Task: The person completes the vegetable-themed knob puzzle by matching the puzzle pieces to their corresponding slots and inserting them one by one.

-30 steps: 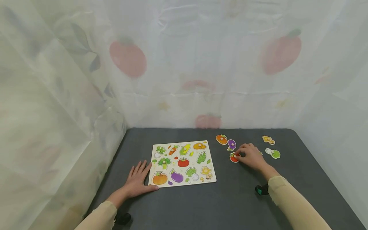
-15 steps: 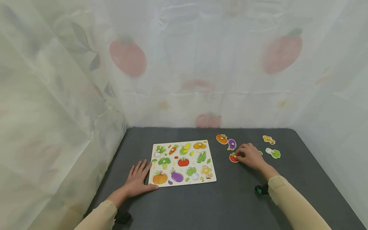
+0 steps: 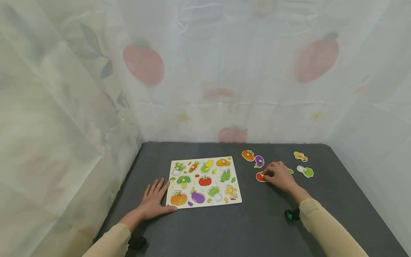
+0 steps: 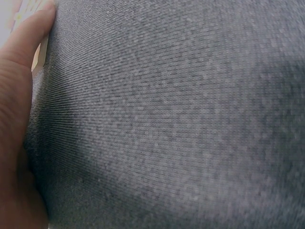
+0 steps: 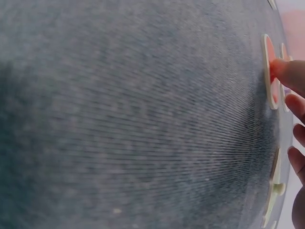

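My left hand (image 3: 152, 202) lies with fingers spread at the left edge of a white wooden vegetable puzzle board (image 3: 192, 182), the thumb on its lower left corner. That thumb (image 4: 24, 40) also shows against the board's edge in the left wrist view. To the right of the board, my right hand (image 3: 278, 176) pinches a red tomato puzzle piece (image 3: 260, 176) between thumb and index finger. The piece lies low at the table, its knob hidden by the fingers. In the right wrist view, the thumb presses against the tomato piece's face, the other fingers loosely bent.
Beyond the right hand lie a pumpkin piece (image 3: 248, 155) and an eggplant piece (image 3: 259, 161). Farther right are a mushroom piece (image 3: 300, 156) and a cabbage piece (image 3: 305, 171). A green piece (image 3: 290, 171) is partly hidden behind the hand. Printed curtains hang around the dark table (image 3: 224, 232).
The right thumb and index finger have drawn together over the tomato piece's knob, which showed a second ago. The left hand and the board have stayed in place.
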Motion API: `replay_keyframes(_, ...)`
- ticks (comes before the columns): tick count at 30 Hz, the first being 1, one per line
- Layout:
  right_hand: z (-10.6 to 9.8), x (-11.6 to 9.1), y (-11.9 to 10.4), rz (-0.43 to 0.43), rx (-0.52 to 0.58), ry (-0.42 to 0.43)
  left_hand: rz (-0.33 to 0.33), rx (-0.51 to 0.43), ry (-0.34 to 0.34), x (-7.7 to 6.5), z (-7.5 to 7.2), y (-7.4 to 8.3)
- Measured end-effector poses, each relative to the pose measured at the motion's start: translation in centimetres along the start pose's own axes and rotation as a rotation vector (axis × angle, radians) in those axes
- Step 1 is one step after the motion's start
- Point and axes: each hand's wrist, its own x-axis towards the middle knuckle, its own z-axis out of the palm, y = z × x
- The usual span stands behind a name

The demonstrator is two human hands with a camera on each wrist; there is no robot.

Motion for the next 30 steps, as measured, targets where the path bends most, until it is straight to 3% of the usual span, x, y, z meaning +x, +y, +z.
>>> replay_keyframes(10, 0.4, -0.7, -0.3, 0.005, 0.021, 0.08, 0.004, -0.012, -0.001, 0.0, 0.0, -0.1)
replay_keyframes(18, 0.5, -0.5, -0.6, -0.03, -0.01, 0.096, -0.013, -0.004, -0.016, 0.1, 0.3, -0.4)
replay_keyframes(30, 1.7, 2.7, -7.1, -0.142, 0.054, 0.121, -0.011, 0.017, -0.014, 0.1, 0.1, -0.2)
